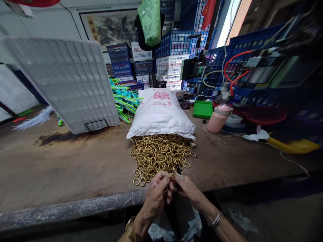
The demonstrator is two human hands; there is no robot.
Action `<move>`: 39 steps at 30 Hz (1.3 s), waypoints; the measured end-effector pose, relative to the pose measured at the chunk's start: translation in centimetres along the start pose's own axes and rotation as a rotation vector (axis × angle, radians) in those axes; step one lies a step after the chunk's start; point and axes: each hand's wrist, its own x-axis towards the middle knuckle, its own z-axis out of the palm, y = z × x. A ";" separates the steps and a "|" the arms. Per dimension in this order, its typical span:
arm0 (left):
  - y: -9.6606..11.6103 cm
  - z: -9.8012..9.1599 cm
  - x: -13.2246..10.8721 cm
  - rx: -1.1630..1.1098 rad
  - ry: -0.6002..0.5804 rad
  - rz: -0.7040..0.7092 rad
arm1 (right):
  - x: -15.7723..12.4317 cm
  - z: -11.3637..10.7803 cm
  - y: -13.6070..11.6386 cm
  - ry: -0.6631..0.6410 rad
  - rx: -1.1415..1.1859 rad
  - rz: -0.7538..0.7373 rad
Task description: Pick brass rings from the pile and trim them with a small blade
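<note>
A heap of brass-coloured rings (161,153) spills from the mouth of a white woven sack (161,116) with red print. At the table's front edge, just before the heap, my two hands meet. My left hand (158,190) is closed, its thumb and fingers pinching a brass ring (172,175). My right hand (187,187) is closed too, fingertips against the same ring. From its fingers sticks up a small dark-bladed tool (178,170), perhaps a knife; its handle is hidden in the hand.
A grey-white plastic crate (65,84) stands on edge at the left, near green and turquoise plastic pieces (124,101). To the right are a pink bottle (219,118), a green tray (202,109) and a machine with orange hoses (234,74). Stacked crates (171,64) fill the back.
</note>
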 end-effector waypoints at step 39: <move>-0.6 -1.8 -0.3 -0.168 0.140 -0.342 | 0.8 0.6 -0.4 0.305 -0.364 -0.295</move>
